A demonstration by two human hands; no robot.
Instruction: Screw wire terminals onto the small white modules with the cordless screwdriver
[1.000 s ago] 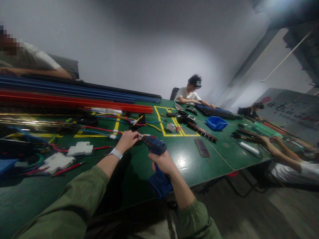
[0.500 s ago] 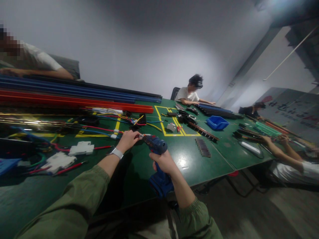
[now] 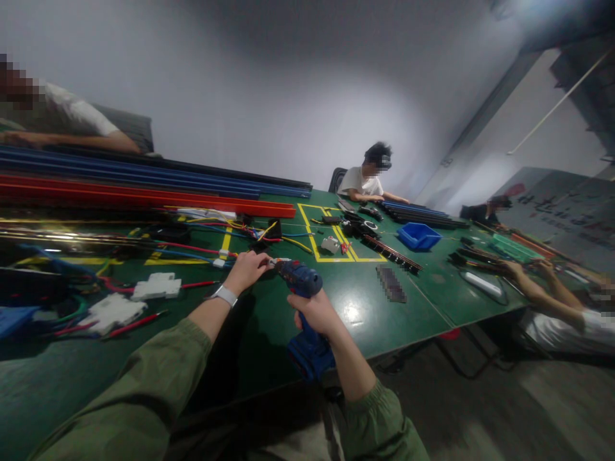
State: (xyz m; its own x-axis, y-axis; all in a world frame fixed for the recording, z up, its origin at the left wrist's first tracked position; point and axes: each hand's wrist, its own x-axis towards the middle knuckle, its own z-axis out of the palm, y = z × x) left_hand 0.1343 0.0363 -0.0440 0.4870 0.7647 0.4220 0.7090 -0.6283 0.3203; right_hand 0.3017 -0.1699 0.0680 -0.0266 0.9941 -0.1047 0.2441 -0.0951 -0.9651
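Observation:
In my right hand (image 3: 314, 310) is a blue cordless drill (image 3: 307, 346), gripped round its handle, its nose pointing left. My left hand (image 3: 247, 272) is closed at the drill's tip, fingers pinched together; whatever sits between them is too small to make out. Just beyond the left fingers lie a black part (image 3: 262, 246) and a bundle of coloured wires (image 3: 240, 232). White breaker-like modules (image 3: 157, 286) with red leads (image 3: 137, 325) rest on the table to the left of my left wrist.
Long red rails (image 3: 192, 202) and blue rails (image 3: 168, 176) run along the far left of the green table (image 3: 336, 333). A blue bin (image 3: 419, 236), a copper-coloured strip (image 3: 391, 253) and a grey module (image 3: 330, 244) lie to the right. Several people sit around the table.

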